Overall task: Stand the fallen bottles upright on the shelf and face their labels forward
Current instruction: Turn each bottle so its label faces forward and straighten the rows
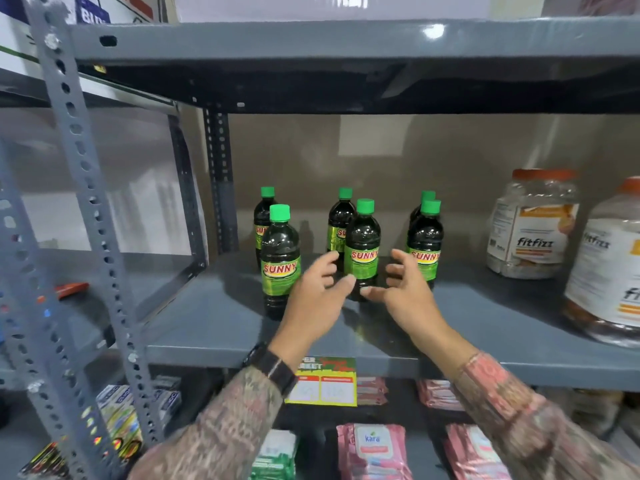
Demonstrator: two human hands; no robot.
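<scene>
Patterned sleeves (221,424) fill the lower frame as we reach in. Our target, the middle front bottle (362,247), stands upright at frame centre on the shelf (214,327), long axis vertical, label forward. It sits directly between our left hand (317,299) and right hand (407,292), about equally near; both hands' fingers (329,259) are spread, gripping nothing. Five other bottles stand around it.
</scene>
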